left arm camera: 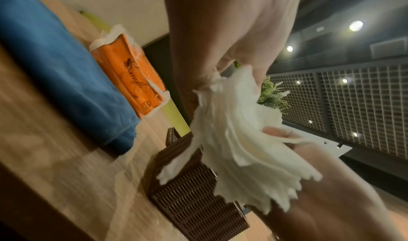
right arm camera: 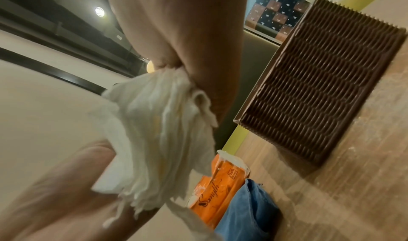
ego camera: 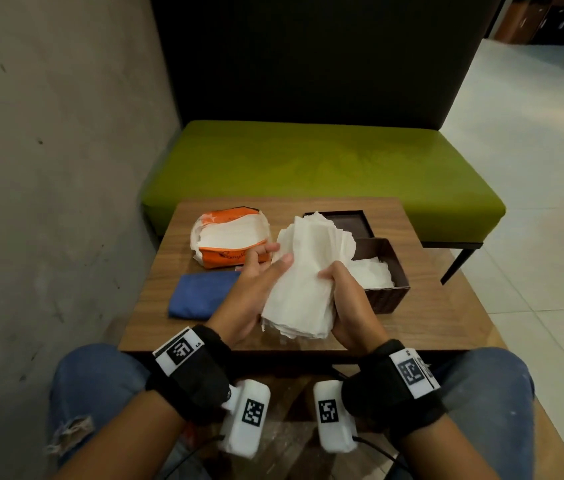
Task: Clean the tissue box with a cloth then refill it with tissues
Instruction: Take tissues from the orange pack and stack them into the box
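Above the table's middle, both hands hold a thick stack of white tissues (ego camera: 303, 282) (left arm camera: 240, 140) (right arm camera: 159, 131). My left hand (ego camera: 256, 282) grips its left side with the thumb on top. My right hand (ego camera: 346, 296) curls round its right edge. The brown ribbed tissue box (ego camera: 389, 296) (left arm camera: 194, 197) (right arm camera: 320, 87) stands open just right of my hands, with some white tissues (ego camera: 372, 271) inside. Its lid (ego camera: 350, 225) lies upside down behind it. A folded blue cloth (ego camera: 201, 296) (left arm camera: 55, 61) (right arm camera: 247, 213) lies to the left.
An opened orange tissue pack (ego camera: 232, 237) (left arm camera: 130, 73) (right arm camera: 216, 189) sits behind the cloth on the small wooden table (ego camera: 429, 323). A green bench (ego camera: 308, 161) stands beyond the table, and a concrete wall (ego camera: 48, 168) runs along the left. My knees are under the near edge.
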Motion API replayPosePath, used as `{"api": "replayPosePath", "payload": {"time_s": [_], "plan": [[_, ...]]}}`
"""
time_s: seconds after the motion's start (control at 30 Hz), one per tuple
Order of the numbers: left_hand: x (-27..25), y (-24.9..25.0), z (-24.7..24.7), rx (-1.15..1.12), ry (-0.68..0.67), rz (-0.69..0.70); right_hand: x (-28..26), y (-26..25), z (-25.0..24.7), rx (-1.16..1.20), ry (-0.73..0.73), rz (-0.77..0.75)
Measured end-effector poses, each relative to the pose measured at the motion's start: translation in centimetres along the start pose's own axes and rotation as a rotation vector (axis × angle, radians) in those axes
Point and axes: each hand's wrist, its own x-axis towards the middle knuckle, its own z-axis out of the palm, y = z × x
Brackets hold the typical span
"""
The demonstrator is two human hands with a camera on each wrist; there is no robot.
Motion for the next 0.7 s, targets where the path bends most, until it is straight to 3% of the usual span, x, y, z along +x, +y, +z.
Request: {"api": "replayPosePath", "payload": {"time_s": [0.17,0.27,0.4,0.53,0.7], "plan": [[0.7,0.1,-0.3,0.0,-0.111,-0.002,0.0,-0.6,0.3,0.022,-0.06,-0.045],[0.7,0.1,-0.1,0.126,-0.072,0.034,0.1,-0.5,0.2,-0.054,-0.057,-0.078],[0.8,0.0,-0.1,0.082,-0.105,0.009,0.4,-0.1,0.3,-0.049,-0.017,-0.056],[0.8,-0.3,0.7,0.339,-0.113,0.118,0.3,0.2,0.8,-0.036,-0.041,-0.048],[1.3,0.2,0.2,0.211,-0.137,0.161,0.4,-0.7,0.2,0.056,-0.09,-0.096]]}}
